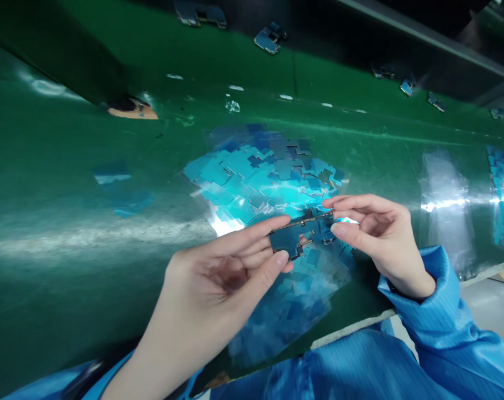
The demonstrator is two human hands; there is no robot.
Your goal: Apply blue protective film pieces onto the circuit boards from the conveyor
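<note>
Between my hands is a small dark circuit board [285, 236] with a notched edge, held above the green table. My left hand [230, 266] grips its left end, thumb below and index finger along the top edge. At its right end, my right hand [374, 230] pinches the board between thumb and fingers. Beneath and beyond the board lies a spread of overlapping blue film pieces [243, 180], some of them glossy and bright.
Several circuit boards [269, 39] lie on the far strip beyond the green table [47, 166]. A clear plastic sheet [445, 205] and more blue pieces [500, 194] are at the right. A dark post [76, 55] stands at the upper left.
</note>
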